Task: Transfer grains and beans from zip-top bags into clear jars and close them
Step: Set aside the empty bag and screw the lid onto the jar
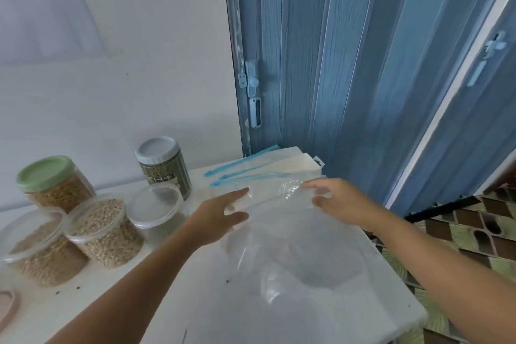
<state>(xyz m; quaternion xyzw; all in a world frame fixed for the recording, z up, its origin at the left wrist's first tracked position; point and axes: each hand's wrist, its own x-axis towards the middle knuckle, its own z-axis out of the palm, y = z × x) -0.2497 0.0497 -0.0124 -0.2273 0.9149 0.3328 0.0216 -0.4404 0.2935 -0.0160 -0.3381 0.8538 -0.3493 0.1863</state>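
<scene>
At the left of the frame we see closed jars [103,229] full of grains. In the middle, our left hand [220,215] reaches out flat over a clear, empty bag [293,246] on the white table [195,301]. Our right hand [335,198] pinches the bag's top edge.

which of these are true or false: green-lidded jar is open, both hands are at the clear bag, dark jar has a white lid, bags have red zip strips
1. The green-lidded jar is open: false, its lid is on.
2. Both the left hand and right hand are at the clear zip-top bag: true.
3. The dark-filled jar has a white lid: true.
4. The stacked bags have red zip strips: false, they are blue.
</scene>
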